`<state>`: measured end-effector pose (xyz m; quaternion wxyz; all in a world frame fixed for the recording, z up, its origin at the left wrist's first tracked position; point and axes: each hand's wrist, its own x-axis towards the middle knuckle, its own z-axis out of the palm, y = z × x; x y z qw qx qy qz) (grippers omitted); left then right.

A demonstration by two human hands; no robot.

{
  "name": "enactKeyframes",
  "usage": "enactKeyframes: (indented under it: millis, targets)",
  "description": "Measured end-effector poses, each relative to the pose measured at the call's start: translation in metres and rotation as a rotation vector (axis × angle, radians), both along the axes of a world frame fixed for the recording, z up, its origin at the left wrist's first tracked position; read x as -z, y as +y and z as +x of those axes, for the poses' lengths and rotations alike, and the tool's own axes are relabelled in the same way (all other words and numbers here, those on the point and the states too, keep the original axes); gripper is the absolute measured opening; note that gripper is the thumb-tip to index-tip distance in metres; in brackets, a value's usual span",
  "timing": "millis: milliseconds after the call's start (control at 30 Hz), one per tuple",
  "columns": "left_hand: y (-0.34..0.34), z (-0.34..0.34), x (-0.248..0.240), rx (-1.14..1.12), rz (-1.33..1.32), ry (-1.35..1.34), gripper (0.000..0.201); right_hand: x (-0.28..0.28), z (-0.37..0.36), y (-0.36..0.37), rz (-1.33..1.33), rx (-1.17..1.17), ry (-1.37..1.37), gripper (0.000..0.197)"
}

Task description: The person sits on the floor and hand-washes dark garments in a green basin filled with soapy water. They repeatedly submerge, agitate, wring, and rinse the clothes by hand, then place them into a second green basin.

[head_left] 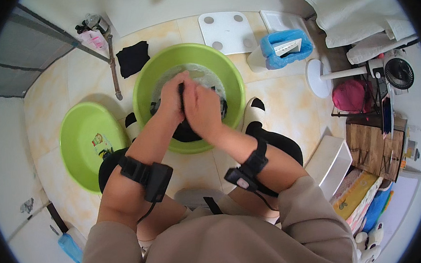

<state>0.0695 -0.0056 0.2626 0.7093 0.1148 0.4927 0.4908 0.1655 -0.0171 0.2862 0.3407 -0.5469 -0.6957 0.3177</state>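
Both my hands are over a large green basin (237, 83) that stands on the floor between my feet. Soapy, whitish water (206, 74) and dark wet cloth fill its lower part. My left hand (170, 98) and my right hand (203, 106) are pressed together, closed on a black cloth (182, 93). A strip of it shows between them, and black fabric hangs down below toward the basin's near side. What kind of garment it is cannot be made out. My fingertips are mostly hidden behind the hands.
A second green basin (73, 156) with a small colourful packet stands at left. A folded black cloth (132, 58) lies beyond it. Farther off are a white scale (228, 31) and a bin with a blue liner (299, 36). A white fan (348, 72) stands right.
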Motion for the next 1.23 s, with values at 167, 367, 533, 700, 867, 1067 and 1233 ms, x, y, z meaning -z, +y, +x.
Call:
enactKeyframes:
  millis: [167, 367, 533, 700, 867, 1067, 1233]
  targets:
    - [0.008, -0.002, 0.009, -0.066, -0.087, 0.013, 0.029, 0.023, 0.003, 0.009, 0.135, 0.12, -0.082, 0.037]
    - [0.014, -0.016, 0.013, 0.02, -0.213, 0.306, 0.046, 0.068, 0.037, 0.046, -0.45, -0.03, 0.202, 0.051]
    - [0.037, -0.048, 0.005, 0.162, 0.027, 0.524, 0.052, 0.01, 0.042, 0.049, -0.463, -0.239, 0.365, 0.051]
    - [0.049, -0.062, -0.022, 0.21, 0.083, 0.388, 0.058, -0.005, 0.043, 0.069, -0.369, -0.313, 0.35, 0.042]
    - [0.054, -0.064, -0.047, 0.168, 0.122, 0.392, 0.054, -0.027, 0.028, 0.08, -0.403, -0.272, 0.307, 0.032]
    - [0.063, -0.076, -0.069, 0.117, 0.162, 0.392, 0.05, -0.038, 0.023, 0.101, -0.184, -0.323, 0.342, 0.025]
    - [0.072, -0.086, -0.044, 0.173, 0.143, 0.49, 0.044, -0.018, 0.025, 0.106, 0.014, -0.364, 0.258, 0.024]
